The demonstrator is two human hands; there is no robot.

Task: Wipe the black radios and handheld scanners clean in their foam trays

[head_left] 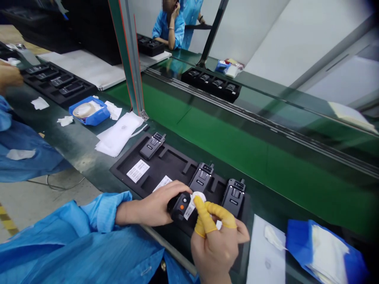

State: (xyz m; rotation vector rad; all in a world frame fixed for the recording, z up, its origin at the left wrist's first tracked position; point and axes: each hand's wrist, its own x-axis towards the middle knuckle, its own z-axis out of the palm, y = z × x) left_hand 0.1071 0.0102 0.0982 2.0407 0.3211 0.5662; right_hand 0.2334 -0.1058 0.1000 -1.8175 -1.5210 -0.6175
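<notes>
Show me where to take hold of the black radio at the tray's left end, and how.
Probably by the two long sides of the radio, coming from above. It lies broad face up in the tray, and its oblong body offers long, roughly parallel sides. The short stub at its far end is thin, so likely a poorer hold.
</notes>
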